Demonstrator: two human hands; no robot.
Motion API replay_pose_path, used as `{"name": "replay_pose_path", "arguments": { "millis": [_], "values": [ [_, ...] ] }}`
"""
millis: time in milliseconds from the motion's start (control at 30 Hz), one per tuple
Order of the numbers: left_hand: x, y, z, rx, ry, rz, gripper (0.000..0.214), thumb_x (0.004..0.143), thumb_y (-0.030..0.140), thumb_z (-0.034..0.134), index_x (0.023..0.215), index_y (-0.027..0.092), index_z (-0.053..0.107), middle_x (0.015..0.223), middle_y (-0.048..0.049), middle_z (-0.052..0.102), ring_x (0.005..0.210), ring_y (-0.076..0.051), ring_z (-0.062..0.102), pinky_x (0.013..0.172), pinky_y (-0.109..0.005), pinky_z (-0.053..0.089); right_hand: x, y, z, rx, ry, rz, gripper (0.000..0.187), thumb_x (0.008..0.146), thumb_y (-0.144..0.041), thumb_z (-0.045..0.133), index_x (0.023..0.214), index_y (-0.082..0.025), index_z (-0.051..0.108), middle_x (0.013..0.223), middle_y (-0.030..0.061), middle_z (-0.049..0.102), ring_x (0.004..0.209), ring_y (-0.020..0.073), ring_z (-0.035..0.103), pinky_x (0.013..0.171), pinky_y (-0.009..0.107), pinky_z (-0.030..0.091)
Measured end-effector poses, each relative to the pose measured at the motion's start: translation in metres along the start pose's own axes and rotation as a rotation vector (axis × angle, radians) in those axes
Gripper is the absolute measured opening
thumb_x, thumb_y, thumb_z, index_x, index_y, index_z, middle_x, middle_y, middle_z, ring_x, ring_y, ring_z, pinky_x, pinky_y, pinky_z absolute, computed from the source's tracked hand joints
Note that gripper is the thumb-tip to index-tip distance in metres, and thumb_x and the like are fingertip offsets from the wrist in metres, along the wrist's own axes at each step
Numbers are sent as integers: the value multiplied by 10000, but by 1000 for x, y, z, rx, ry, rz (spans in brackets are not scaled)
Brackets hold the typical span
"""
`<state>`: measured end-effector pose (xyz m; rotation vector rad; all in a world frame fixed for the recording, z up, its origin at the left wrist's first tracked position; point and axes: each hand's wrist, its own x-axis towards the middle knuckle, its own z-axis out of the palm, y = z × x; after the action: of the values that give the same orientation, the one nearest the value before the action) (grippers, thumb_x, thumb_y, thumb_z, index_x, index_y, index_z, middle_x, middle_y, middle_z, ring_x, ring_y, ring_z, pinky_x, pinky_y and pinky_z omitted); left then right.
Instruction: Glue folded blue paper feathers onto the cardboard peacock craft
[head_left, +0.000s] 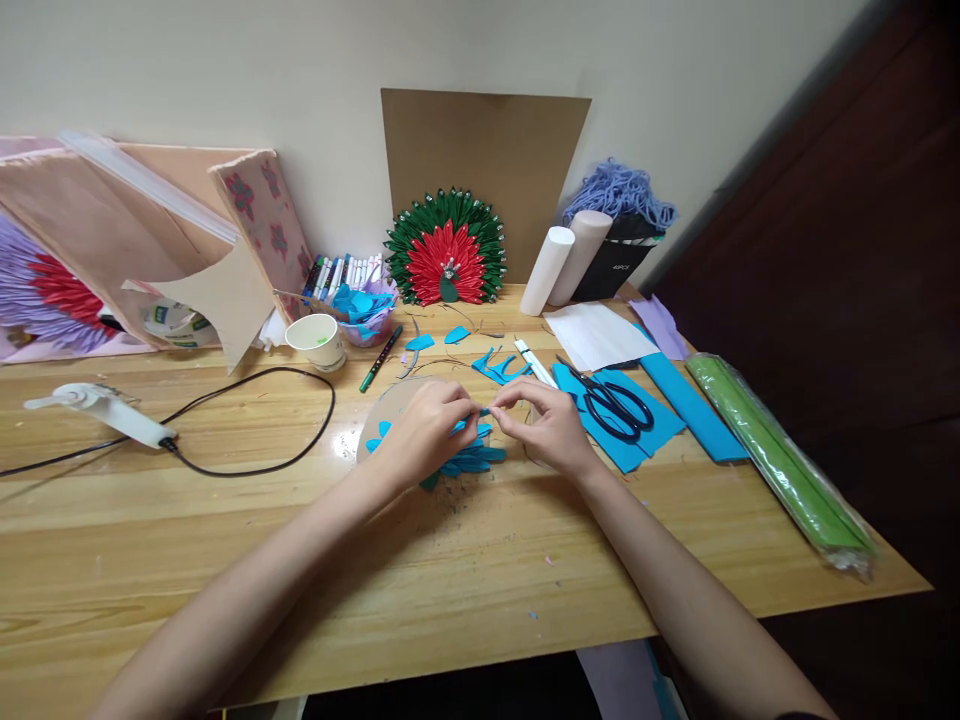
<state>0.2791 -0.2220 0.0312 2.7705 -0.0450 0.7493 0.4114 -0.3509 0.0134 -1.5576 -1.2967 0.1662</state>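
Note:
My left hand (435, 425) and my right hand (551, 425) meet over the middle of the table, fingertips pinched together. Between them is a small piece of blue paper (485, 411), mostly hidden by the fingers. Under my left hand lies a round cardboard disc (394, 402) with blue paper petals (469, 461) on it, partly covered by the hand. Just beyond my hands are loose blue petals (457, 335) and cut blue scraps (501, 370). Black-handled scissors (619, 405) rest on blue paper sheets (655, 428) right of my right hand, near a white marker (535, 363).
A white glue gun (112, 412) with a looped black cable lies left. A paper cup (315, 342) and a green pen (381, 358) stand or lie behind. A red-green paper peacock (450, 262) leans against cardboard (487, 140). A green wrapped roll (780, 460) borders the right edge.

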Motion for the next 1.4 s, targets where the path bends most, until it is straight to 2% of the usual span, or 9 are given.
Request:
{"name": "replay_pose_path", "arguments": {
  "millis": [200, 333, 400, 500, 600, 800, 1067, 1233, 1400],
  "values": [
    [-3, -13, -2, -64, 10, -104, 163, 810, 163, 504, 822, 149, 666, 818, -63, 643, 777, -168, 576, 715, -299, 454, 1, 2, -6, -4, 58, 56, 41, 748, -198, 617, 709, -188, 614, 738, 34, 619, 715, 170, 572, 695, 323, 465],
    [0, -13, -11, -227, 54, -245, 175, 825, 188, 495, 823, 153, 666, 802, -49, 645, 765, -156, 584, 727, -292, 455, 3, 3, -8, 44, 110, 88, 43, 746, -196, 615, 705, -183, 612, 731, 34, 615, 706, 168, 569, 677, 316, 463],
    [1, -9, -12, -345, 33, -329, 181, 830, 256, 513, 839, 161, 667, 809, -44, 658, 766, -157, 594, 729, -290, 461, 3, 2, -6, 75, 105, 94, 41, 749, -208, 616, 714, -185, 612, 733, 32, 616, 706, 167, 571, 675, 314, 468],
    [3, -2, -9, -519, -74, -419, 214, 810, 332, 552, 816, 159, 677, 805, -45, 681, 761, -167, 607, 706, -283, 470, 1, 0, -2, 103, 75, 81, 46, 759, -216, 608, 719, -192, 609, 739, 31, 621, 723, 170, 582, 689, 317, 478],
    [4, 1, -6, -616, -160, -479, 236, 816, 333, 540, 789, 151, 688, 782, -43, 696, 747, -166, 614, 696, -275, 467, -1, -3, 0, 65, 55, 28, 40, 771, -216, 597, 742, -200, 619, 766, 35, 633, 749, 174, 592, 706, 324, 482],
    [5, 2, -8, -645, -167, -473, 199, 799, 276, 546, 791, 146, 697, 782, -38, 709, 742, -161, 619, 704, -263, 468, -2, -6, -2, -125, 10, -147, 76, 777, -192, 592, 813, -227, 649, 787, 30, 662, 767, 180, 597, 732, 341, 472],
    [5, -2, -6, -829, -250, -602, 192, 763, 252, 526, 762, 139, 681, 757, -33, 700, 722, -155, 622, 696, -255, 478, -5, 5, -1, -279, -63, -322, 140, 800, -155, 555, 877, -235, 641, 802, 36, 687, 786, 193, 611, 736, 349, 472],
    [5, -1, -6, -818, -273, -711, 220, 756, 280, 520, 663, 140, 661, 704, -21, 688, 709, -155, 619, 682, -242, 468, -9, 8, 2, -442, -103, -340, 135, 830, -183, 520, 840, -226, 648, 791, 61, 670, 778, 197, 596, 702, 328, 463],
    [5, -2, -5, -821, -259, -710, 263, 743, 352, 558, 636, 133, 657, 657, -27, 675, 671, -156, 611, 651, -243, 463, -10, -1, 3, -498, -124, -362, 151, 840, -184, 509, 805, -227, 649, 798, 64, 666, 768, 188, 588, 662, 307, 452]
  ]
}}
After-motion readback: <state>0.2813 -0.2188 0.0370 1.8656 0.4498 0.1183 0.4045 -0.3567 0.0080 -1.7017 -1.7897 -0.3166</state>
